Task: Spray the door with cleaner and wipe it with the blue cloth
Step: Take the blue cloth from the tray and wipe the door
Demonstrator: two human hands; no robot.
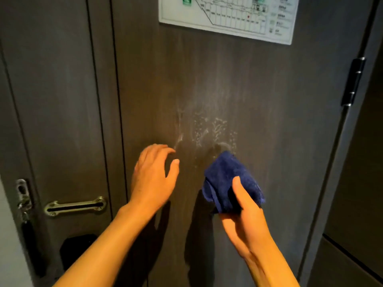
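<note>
A dark grey wood-grain door [238,83] fills the view. Wet spray droplets and streaks [209,131] glisten on its middle. My right hand [244,216] grips a bunched blue cloth [228,179], whose top corner reaches up to the lower edge of the wet patch. Left of the cloth, my left hand [155,175] hovers at the door with fingers spread and curled, holding nothing. No spray bottle is in view.
A white evacuation map [228,15] is mounted at the top of the door. Black hinges [353,81] run along the right edge. On the frame at the left are a metal swing-bar latch [74,206], a chain guard [23,195] and a black lock [76,249].
</note>
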